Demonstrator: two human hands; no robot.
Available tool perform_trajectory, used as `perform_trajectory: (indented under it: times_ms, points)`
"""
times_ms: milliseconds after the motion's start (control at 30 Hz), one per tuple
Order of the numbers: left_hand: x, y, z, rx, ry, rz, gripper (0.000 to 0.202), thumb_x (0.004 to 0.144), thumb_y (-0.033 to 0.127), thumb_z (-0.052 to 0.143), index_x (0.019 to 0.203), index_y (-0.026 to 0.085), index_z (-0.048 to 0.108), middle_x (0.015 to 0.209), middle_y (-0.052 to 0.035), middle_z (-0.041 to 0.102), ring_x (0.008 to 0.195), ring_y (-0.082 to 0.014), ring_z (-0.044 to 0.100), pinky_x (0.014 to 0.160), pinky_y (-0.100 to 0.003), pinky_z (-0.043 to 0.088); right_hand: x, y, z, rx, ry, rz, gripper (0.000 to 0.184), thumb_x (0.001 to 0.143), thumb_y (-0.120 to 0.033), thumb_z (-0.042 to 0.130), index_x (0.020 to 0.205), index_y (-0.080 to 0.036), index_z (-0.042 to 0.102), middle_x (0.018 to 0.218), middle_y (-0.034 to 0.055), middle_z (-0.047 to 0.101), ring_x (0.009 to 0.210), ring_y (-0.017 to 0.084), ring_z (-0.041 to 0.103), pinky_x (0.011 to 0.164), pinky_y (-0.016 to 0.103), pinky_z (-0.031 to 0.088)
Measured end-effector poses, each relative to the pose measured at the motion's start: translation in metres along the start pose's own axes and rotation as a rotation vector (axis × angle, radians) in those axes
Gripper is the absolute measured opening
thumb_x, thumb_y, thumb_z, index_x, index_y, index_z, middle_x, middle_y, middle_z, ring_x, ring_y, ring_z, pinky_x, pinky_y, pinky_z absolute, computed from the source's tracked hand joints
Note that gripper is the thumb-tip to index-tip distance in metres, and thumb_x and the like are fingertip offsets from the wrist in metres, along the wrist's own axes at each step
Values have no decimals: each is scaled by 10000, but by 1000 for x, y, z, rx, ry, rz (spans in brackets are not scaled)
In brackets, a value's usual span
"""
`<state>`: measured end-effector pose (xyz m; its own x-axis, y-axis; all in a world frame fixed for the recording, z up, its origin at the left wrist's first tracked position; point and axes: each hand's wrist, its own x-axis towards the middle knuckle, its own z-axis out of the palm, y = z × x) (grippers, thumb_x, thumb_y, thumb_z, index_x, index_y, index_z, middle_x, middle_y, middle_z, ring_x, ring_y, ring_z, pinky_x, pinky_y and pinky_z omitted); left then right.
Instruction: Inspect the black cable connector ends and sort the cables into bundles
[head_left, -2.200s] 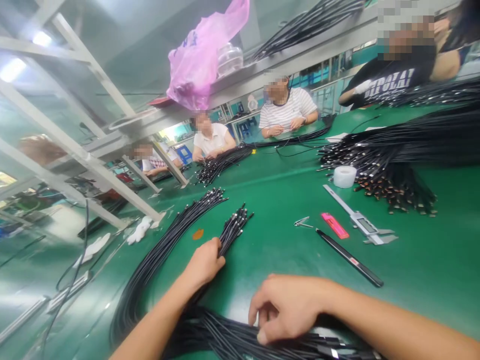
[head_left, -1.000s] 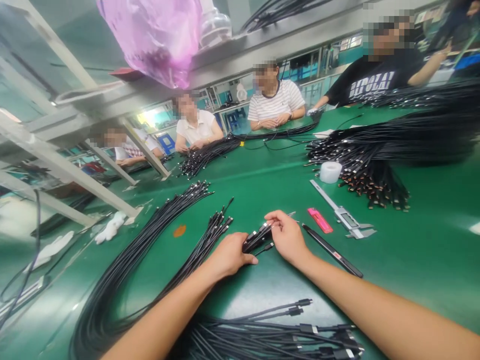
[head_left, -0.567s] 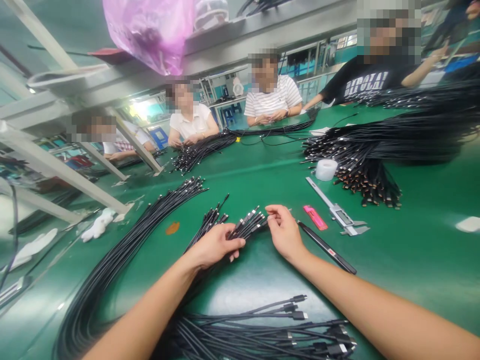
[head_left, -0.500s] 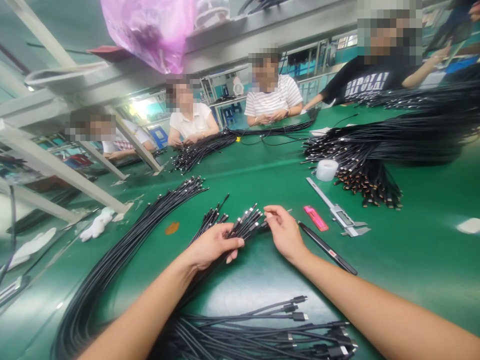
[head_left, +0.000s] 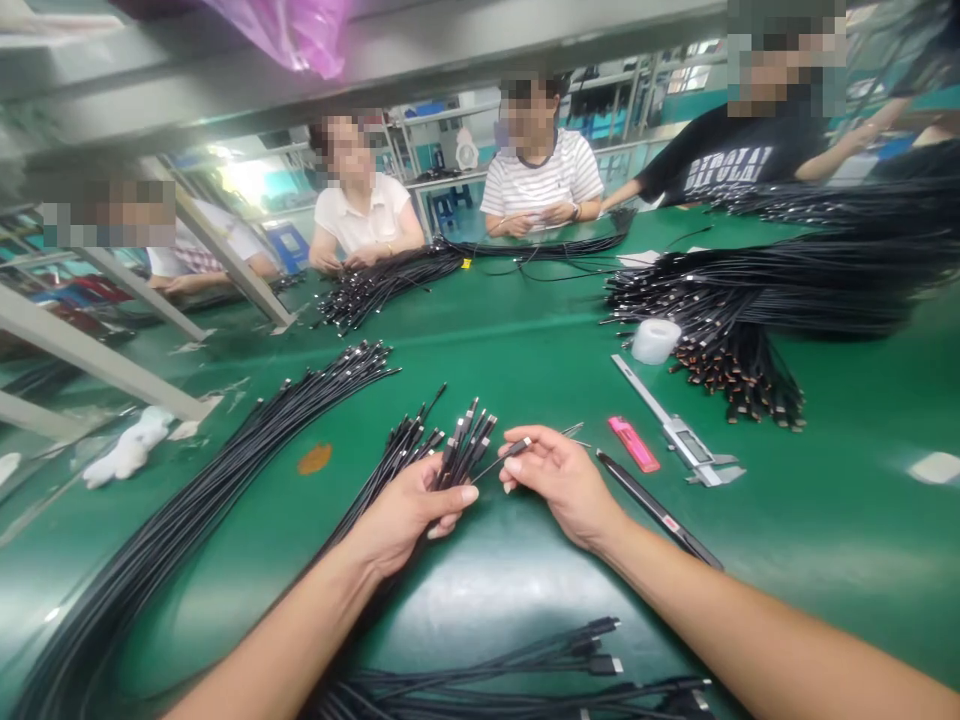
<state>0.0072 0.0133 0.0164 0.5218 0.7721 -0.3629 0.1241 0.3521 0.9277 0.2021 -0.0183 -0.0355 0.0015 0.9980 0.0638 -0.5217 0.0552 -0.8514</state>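
left hand [head_left: 414,508]: fingers wrapped round a bundle of black cables [head_left: 465,438], plugs pointing to the far side, near the centre of the green table [head_left: 540,360]. right hand [head_left: 561,480], just to the right: thumb and fingers pinched on a single cable [head_left: 517,449] at its plug. handling, as judged: light, flexible leads with rigid plugs, smooth jackets liable to slip; best held just behind the plugs.

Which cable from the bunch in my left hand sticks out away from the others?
The single cable slanting across to your right hand, its connector at that hand's fingers; the other cables point upward, clustered in your left hand.
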Motion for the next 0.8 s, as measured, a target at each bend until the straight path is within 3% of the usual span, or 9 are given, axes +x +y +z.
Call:
perform_trajectory:
  times_ms: [167,333,467,633,800]
  points:
    - [-3,-2,4,-21,-69,9,381,735,389,828,913,140,601,618,57,462,487,-52,344,419,-191,246,-2,3,2,79,-57,78,311,750,-264,828,1009,-185,675,928,37,710,722,141,681,690,300,581]
    - [-4,-3,4,-32,-68,0,407,753,396,809,1002,135,620,615,58,448,488,-63,335,422,-201,249,-4,3,2,142,-55,150,377,761,-259,826,1090,-205,651,937,37,738,734,153,708,691,304,590]
    - [-4,-5,3,-24,-54,-20,387,786,410,776,1008,131,626,620,42,485,504,-76,374,450,-206,285,-4,0,3,137,-30,201,305,758,-271,831,1005,-184,676,907,41,748,711,143,700,672,283,581]
    - [-3,-5,3,-19,-1,16,292,798,357,768,942,137,639,728,10,567,638,-100,460,609,-220,381,-3,-3,6,102,-10,217,290,735,-290,851,926,-161,674,865,53,753,604,104,636,567,226,512]
    - [-2,-4,1,1,-7,2,268,806,343,758,930,137,639,694,22,555,617,-101,439,621,-234,364,-3,-4,5,48,-18,213,305,716,-326,862,841,-144,652,769,39,725,527,73,568,494,189,428]
